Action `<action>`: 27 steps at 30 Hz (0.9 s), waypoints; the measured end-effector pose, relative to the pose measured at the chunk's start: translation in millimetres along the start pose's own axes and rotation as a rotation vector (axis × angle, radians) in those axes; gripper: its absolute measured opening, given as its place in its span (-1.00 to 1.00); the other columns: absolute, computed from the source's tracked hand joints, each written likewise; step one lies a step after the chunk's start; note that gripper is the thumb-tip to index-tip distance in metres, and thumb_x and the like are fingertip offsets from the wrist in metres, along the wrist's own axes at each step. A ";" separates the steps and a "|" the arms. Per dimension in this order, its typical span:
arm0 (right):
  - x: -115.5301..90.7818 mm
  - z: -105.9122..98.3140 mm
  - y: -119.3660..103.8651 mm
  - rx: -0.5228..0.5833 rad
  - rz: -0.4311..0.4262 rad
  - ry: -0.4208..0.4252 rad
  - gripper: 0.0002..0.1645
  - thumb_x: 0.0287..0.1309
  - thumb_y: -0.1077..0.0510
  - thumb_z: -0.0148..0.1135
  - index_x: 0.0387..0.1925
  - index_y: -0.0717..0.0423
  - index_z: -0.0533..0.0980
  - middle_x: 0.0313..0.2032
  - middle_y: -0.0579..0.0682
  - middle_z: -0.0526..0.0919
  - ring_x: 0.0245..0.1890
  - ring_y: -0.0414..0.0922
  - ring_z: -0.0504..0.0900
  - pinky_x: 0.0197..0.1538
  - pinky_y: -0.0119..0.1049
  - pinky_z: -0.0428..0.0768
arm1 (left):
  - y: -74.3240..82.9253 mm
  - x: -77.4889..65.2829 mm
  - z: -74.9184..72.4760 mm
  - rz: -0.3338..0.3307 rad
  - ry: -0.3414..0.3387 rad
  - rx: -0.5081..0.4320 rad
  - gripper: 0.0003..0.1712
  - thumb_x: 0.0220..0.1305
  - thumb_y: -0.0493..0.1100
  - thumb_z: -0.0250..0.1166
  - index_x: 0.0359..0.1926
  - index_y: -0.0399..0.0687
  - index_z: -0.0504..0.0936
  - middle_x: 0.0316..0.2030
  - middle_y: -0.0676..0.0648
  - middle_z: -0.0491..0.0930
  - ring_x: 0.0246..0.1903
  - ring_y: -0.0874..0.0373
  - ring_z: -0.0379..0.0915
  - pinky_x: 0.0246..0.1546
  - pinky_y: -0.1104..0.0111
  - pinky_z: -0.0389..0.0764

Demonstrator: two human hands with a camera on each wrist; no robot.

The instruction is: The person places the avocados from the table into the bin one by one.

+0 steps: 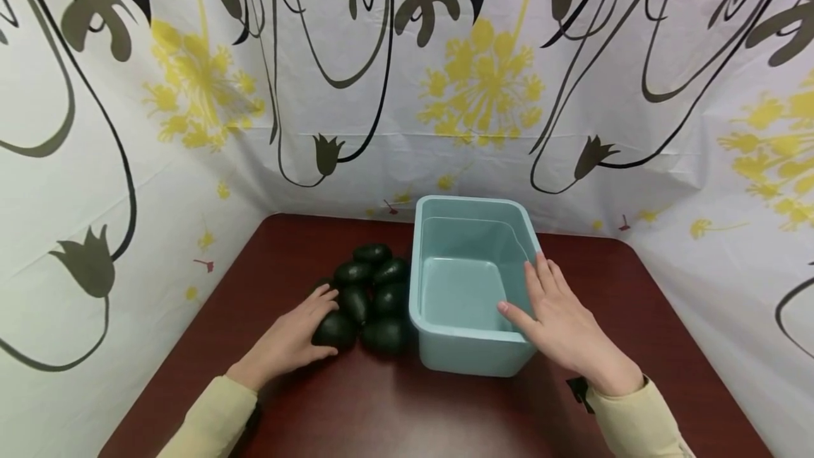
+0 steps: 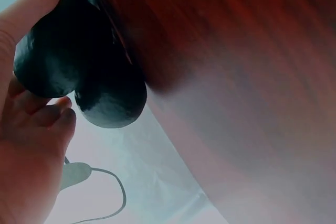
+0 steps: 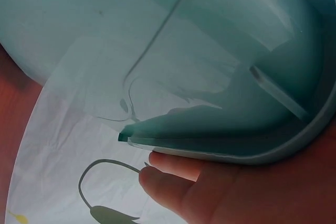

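Dark green avocados (image 1: 353, 273) lie in a cluster left of a pale blue plastic bin (image 1: 461, 356). My left hand (image 1: 289, 340) is around the nearest left avocado (image 1: 334, 331), its thumb on the near side and its fingers on the far side. In the left wrist view, the thumb lies against one avocado (image 2: 44, 69) with bent fingers beyond it, and another avocado (image 2: 113, 100) sits beside it. My right hand (image 1: 569, 327) rests at the bin's right rim, fingers fairly straight and thumb spread over the near corner. The right wrist view shows fingers (image 3: 168, 187) along the outside of the rim.
A dark red-brown table (image 1: 331, 412) carries everything. White cloth (image 1: 356, 97) with yellow and grey plant prints hangs behind and on both sides. The bin's inner floor (image 1: 463, 292) shows bare. Pale yellow sleeves (image 1: 213, 415) cover both forearms.
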State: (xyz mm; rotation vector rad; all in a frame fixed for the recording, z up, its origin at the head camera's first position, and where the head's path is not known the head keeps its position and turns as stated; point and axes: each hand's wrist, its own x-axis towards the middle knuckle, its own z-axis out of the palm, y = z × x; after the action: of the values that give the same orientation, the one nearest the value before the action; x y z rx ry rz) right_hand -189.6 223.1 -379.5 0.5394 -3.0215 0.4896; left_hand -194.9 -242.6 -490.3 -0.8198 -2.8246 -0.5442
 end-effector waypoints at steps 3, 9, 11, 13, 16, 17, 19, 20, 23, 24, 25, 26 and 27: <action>0.4 -0.5 0.6 0.000 0.000 0.001 0.22 0.34 -0.55 -0.17 0.57 0.30 -0.14 0.57 0.23 -0.38 0.54 0.24 -0.38 0.33 0.37 0.11 | 0.0 1.7 -1.5 0.010 0.025 -0.005 -0.13 0.09 0.09 0.56 0.34 -0.15 0.44 0.46 -0.14 0.26 0.51 0.00 -0.04 0.17 0.06 0.50; 1.1 -0.5 2.1 -0.008 -0.005 0.006 0.17 0.35 -0.54 -0.17 0.59 0.19 -0.13 0.57 0.23 -0.36 0.54 0.26 -0.35 0.28 0.39 0.19 | 1.2 3.6 -3.4 0.043 0.146 -0.019 -0.13 0.04 0.07 0.60 0.32 -0.13 0.48 0.38 -0.13 0.37 0.45 0.00 0.12 0.19 0.06 0.49; 0.7 -0.2 2.6 -0.005 -0.007 0.005 0.17 0.35 -0.54 -0.17 0.59 0.18 -0.13 0.57 0.22 -0.35 0.54 0.26 -0.35 0.28 0.39 0.20 | 1.5 3.9 -4.0 0.061 0.203 -0.030 -0.13 0.02 0.03 0.62 0.31 -0.13 0.48 0.32 -0.10 0.43 0.39 0.00 0.23 0.19 0.06 0.48; 0.3 0.0 2.7 -0.003 -0.009 0.007 0.17 0.34 -0.54 -0.17 0.59 0.18 -0.13 0.57 0.22 -0.35 0.54 0.26 -0.34 0.28 0.39 0.21 | 2.0 4.5 -5.3 0.076 0.251 -0.051 -0.13 0.00 0.00 0.63 0.31 -0.12 0.48 0.27 -0.06 0.46 0.31 0.03 0.32 0.18 0.08 0.48; 0.5 0.5 2.5 -0.002 -0.011 0.009 0.17 0.34 -0.54 -0.17 0.59 0.18 -0.14 0.57 0.22 -0.35 0.54 0.25 -0.35 0.26 0.39 0.23 | 3.5 6.5 -8.1 0.086 0.295 -0.084 -0.13 0.01 -0.02 0.63 0.33 -0.05 0.46 0.24 0.01 0.47 0.23 0.10 0.38 0.15 0.11 0.50; 0.6 0.6 2.3 -0.003 -0.012 0.010 0.17 0.34 -0.55 -0.17 0.59 0.18 -0.14 0.57 0.22 -0.35 0.54 0.25 -0.35 0.26 0.39 0.24 | 4.1 7.2 -8.9 0.086 0.305 -0.097 -0.12 0.01 -0.03 0.63 0.35 -0.02 0.45 0.24 0.02 0.47 0.22 0.11 0.39 0.14 0.12 0.50; 1.0 0.9 2.0 -0.003 -0.013 0.013 0.17 0.34 -0.55 -0.17 0.59 0.18 -0.14 0.57 0.22 -0.35 0.54 0.25 -0.36 0.25 0.39 0.25 | 5.8 8.3 -11.3 0.085 0.320 -0.124 -0.10 0.02 -0.03 0.62 0.38 0.05 0.42 0.25 0.05 0.46 0.21 0.14 0.39 0.12 0.13 0.52; 0.9 1.2 2.0 -0.003 -0.013 0.014 0.18 0.34 -0.55 -0.17 0.59 0.18 -0.14 0.57 0.22 -0.35 0.54 0.24 -0.36 0.25 0.39 0.25 | 6.5 8.7 -12.3 0.080 0.326 -0.137 -0.09 0.03 -0.03 0.62 0.39 0.08 0.41 0.25 0.06 0.45 0.21 0.15 0.40 0.12 0.13 0.53; 0.8 1.7 2.4 -0.002 -0.010 0.018 0.18 0.34 -0.55 -0.18 0.59 0.18 -0.14 0.57 0.22 -0.35 0.54 0.24 -0.35 0.26 0.38 0.25 | 8.4 10.3 -14.5 0.069 0.349 -0.180 -0.06 0.02 -0.03 0.63 0.41 0.14 0.39 0.26 0.08 0.45 0.20 0.17 0.41 0.08 0.13 0.55; 0.8 1.9 2.6 -0.001 -0.009 0.019 0.18 0.34 -0.55 -0.18 0.59 0.18 -0.14 0.57 0.22 -0.35 0.54 0.24 -0.35 0.26 0.38 0.26 | 9.0 10.8 -15.1 0.064 0.358 -0.194 -0.06 0.01 -0.03 0.63 0.41 0.16 0.39 0.26 0.09 0.45 0.19 0.18 0.41 0.07 0.14 0.56; 0.7 2.1 2.7 0.001 -0.009 0.021 0.18 0.34 -0.55 -0.17 0.59 0.18 -0.14 0.57 0.21 -0.35 0.54 0.24 -0.35 0.26 0.38 0.26 | 9.4 11.2 -15.4 0.059 0.367 -0.206 -0.06 0.01 -0.03 0.63 0.41 0.16 0.39 0.25 0.08 0.45 0.18 0.18 0.42 0.06 0.14 0.56; 0.5 2.3 3.0 0.002 -0.008 0.022 0.18 0.34 -0.55 -0.17 0.59 0.18 -0.14 0.57 0.21 -0.35 0.55 0.24 -0.34 0.26 0.37 0.26 | 9.6 11.7 -15.6 0.053 0.376 -0.217 -0.06 0.00 -0.03 0.64 0.40 0.18 0.39 0.25 0.08 0.46 0.17 0.18 0.42 0.06 0.15 0.56; 0.5 2.5 3.0 0.004 -0.008 0.023 0.18 0.34 -0.55 -0.17 0.59 0.18 -0.14 0.57 0.21 -0.35 0.55 0.24 -0.34 0.26 0.37 0.26 | 9.8 12.2 -15.7 0.048 0.385 -0.228 -0.06 -0.01 -0.03 0.64 0.39 0.18 0.40 0.24 0.08 0.46 0.17 0.19 0.42 0.06 0.15 0.55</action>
State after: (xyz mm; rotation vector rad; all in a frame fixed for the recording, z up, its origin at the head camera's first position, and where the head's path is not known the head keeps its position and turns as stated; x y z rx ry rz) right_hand -191.1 224.8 -382.8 0.5424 -2.9960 0.4985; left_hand -199.2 -235.0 -470.0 -0.7244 -2.4161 -0.9193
